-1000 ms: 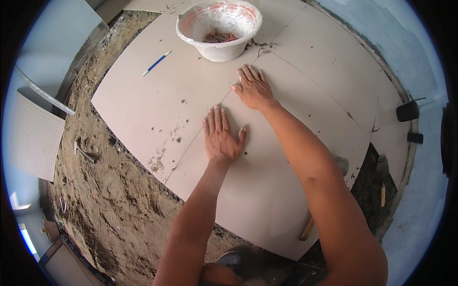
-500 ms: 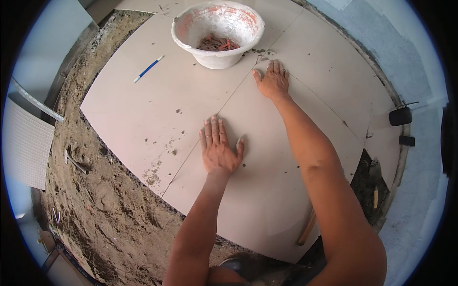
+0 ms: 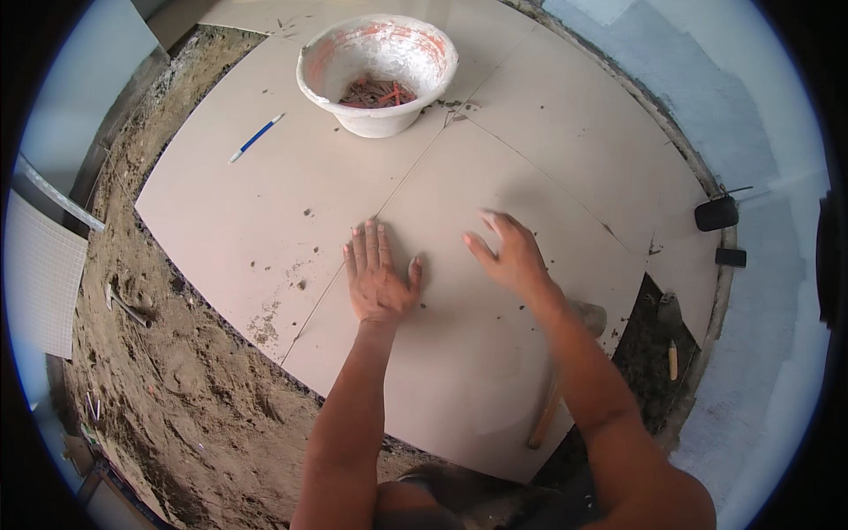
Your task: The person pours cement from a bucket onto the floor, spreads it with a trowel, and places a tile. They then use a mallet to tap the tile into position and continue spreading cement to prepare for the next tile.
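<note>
My left hand (image 3: 380, 284) lies flat on a beige floor tile (image 3: 442, 375), fingers spread, its fingertips reaching the joint with the neighbouring tile. My right hand (image 3: 514, 258) hovers over the same tile with its fingers apart and slightly blurred; nothing is in it. Below my right forearm lies a mallet, its wooden handle (image 3: 545, 415) and part of its grey head (image 3: 589, 316) showing on the tile while the arm covers the rest. Beyond my hands stands a white plaster-smeared basin (image 3: 378, 122) holding small red and brown strips. A blue pencil-like stick (image 3: 256, 138) rests left of it.
Bare sandy ground (image 3: 168, 371) borders the tiles on the left, with a hammer (image 3: 130, 306) on it. A trowel (image 3: 673, 358) lies in a dark untiled gap at right. Near the blue-grey wall (image 3: 751, 291) sit a black speaker-like box (image 3: 716, 214) and a smaller black block (image 3: 730, 257).
My right hand has lifted off the far tile joint and drawn back toward me. More of the mallet shows. My left hand stays flat on the tile; the view has shifted slightly.
</note>
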A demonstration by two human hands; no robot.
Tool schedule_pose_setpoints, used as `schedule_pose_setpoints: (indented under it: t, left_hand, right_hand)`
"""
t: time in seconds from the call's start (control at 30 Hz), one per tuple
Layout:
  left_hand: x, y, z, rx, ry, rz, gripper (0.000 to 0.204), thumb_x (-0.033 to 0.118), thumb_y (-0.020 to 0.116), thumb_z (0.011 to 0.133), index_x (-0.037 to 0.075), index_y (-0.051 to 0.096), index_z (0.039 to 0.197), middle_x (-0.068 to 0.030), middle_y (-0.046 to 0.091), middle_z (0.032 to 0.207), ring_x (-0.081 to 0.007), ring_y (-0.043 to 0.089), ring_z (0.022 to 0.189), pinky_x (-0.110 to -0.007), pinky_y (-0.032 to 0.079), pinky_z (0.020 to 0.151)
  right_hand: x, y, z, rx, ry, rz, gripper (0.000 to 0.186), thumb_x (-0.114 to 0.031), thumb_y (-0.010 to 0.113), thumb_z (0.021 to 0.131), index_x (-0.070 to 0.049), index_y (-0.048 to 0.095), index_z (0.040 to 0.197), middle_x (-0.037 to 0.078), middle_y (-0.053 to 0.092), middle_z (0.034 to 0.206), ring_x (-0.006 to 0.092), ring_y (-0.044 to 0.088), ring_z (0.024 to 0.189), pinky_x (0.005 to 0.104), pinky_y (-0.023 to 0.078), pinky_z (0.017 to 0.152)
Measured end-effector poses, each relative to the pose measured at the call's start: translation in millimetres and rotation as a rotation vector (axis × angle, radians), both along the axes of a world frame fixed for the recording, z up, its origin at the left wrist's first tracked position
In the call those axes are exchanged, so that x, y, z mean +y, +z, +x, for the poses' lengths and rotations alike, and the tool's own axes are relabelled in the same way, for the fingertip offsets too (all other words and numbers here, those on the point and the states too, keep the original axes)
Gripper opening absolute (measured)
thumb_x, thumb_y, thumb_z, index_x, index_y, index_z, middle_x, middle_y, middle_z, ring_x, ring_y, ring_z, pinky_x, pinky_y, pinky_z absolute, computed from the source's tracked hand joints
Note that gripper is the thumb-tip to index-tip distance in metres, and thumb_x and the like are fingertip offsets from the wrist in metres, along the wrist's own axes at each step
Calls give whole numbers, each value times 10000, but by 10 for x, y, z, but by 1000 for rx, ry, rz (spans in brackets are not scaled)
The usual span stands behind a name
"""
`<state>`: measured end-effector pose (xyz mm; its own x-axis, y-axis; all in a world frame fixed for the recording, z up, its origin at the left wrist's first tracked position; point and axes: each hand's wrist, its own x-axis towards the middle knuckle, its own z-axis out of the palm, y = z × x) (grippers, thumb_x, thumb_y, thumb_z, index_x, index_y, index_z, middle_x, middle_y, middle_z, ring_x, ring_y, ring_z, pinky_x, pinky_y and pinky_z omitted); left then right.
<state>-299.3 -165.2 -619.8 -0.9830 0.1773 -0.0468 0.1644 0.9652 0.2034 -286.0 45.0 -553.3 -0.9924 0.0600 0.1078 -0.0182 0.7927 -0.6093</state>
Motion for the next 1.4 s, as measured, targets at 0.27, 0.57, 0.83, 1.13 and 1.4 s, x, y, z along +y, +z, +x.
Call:
schedule_pose_setpoints:
  t: [0.27, 0.57, 0.83, 1.13, 1.4]
  left_hand:
    - [11, 8, 18, 26, 6, -9, 748, 531, 332, 928, 54, 202, 1489, -79, 162, 1568, -245, 77, 1458, -394, 47, 1192]
    - [30, 3, 19, 55, 9, 65, 746, 528, 345, 923, 56, 216, 1487, -75, 176, 1566, -243, 85, 1458, -396, 37, 1192]
    - [-59, -26, 29, 66, 16, 45, 754, 531, 352, 920, 48, 220, 1484, -83, 193, 1560, -253, 87, 1457, -400, 38, 1191]
    - [27, -19, 7, 57, -4, 58, 768, 548, 351, 915, 53, 216, 1487, -82, 180, 1564, -248, 79, 1458, -401, 37, 1191]
    - [-6, -71, 19, 74, -8, 52, 772, 547, 354, 910, 55, 213, 1488, -81, 167, 1568, -245, 73, 1459, -401, 36, 1192]
  right_hand:
    - [119, 160, 2608, -668, -588, 168, 484, -250, 697, 821, 69, 408, 1042, 229, 463, 1015, 375, 533, 945, 450, 450, 779]
    - [259, -206, 2897, -271, -737, 37, 311, -128, 527, 904, 83, 432, 1111, 218, 549, 893, 344, 585, 793, 416, 464, 737]
    - [55, 455, 1192, 34, -359, -354, 197, -163, 492, 978, 25, 471, 1033, 41, 472, 629, 80, 439, 524, 268, 375, 473]
    - [301, -46, -96, -314, -286, 24, 397, -385, 479, 975, 11, 473, 947, 114, 538, 665, 230, 522, 543, 355, 438, 533]
    - [125, 144, 144, -85, -224, -104, 518, -486, 449, 964, 23, 507, 886, 169, 580, 679, 306, 598, 627, 423, 472, 597]
